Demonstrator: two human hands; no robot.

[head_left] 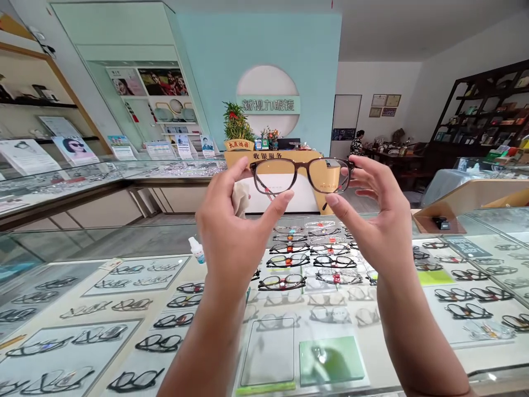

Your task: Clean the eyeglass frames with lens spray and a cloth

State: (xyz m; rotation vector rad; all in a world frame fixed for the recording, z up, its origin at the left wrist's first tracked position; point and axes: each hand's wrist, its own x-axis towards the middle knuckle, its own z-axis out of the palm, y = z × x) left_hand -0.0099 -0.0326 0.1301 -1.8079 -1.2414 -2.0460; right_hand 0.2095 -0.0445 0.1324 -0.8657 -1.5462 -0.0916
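A pair of dark-framed glasses (303,164) is held up at the middle of the view, its lenses upright. My left hand (237,220) grips the left end of the frame, thumb below the left lens, with a crumpled beige cloth (241,199) tucked in the same hand. At the right end, my right hand (378,220) has its fingers on the hinge area and its thumb under the right lens. Faint lettering shows on the right lens. The folded-back arms of the glasses are partly hidden.
Below the hands is a glass display counter (264,300) with rows of glasses. A small white bottle (196,251) stands left of my left wrist. A green pad (330,361) lies near the front, and a slanted wooden stand (475,199) is at the right.
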